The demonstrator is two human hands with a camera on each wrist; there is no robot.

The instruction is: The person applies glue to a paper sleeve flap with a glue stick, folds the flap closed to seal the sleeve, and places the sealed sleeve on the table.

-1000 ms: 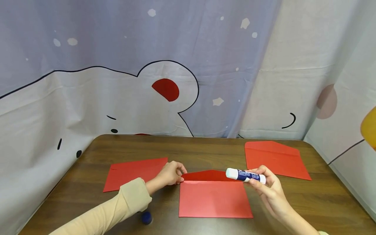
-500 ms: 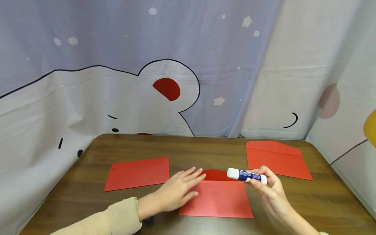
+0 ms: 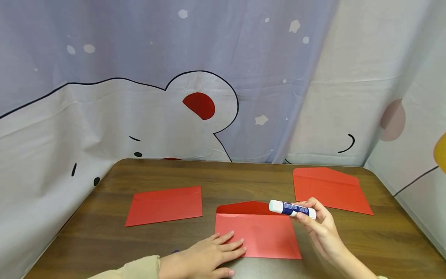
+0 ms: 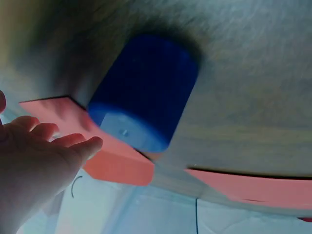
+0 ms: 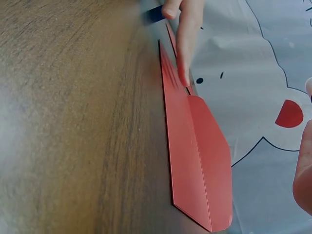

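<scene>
A red envelope (image 3: 258, 236) lies at the front middle of the table, its flap (image 3: 245, 208) unfolded toward the back. My left hand (image 3: 205, 257) rests on the envelope's lower left corner, fingers spread and fairly straight. With thumb and fingers my right hand (image 3: 324, 226) grips an uncapped glue stick (image 3: 294, 209) above the envelope's upper right corner, its pale end pointing left. The glue stick's blue cap (image 4: 146, 87) stands near my left wrist; in the head view the hand hides most of it.
A second red envelope (image 3: 165, 206) lies at the left with no raised flap visible. A third envelope (image 3: 332, 190), flap unfolded, lies at the back right. The wooden table (image 3: 237, 176) ends at a printed curtain (image 3: 156, 116) behind.
My left hand has let go of the flap's left end and come down toward me onto the envelope's lower left corner. The right hand with the glue stick has stayed nearly still.
</scene>
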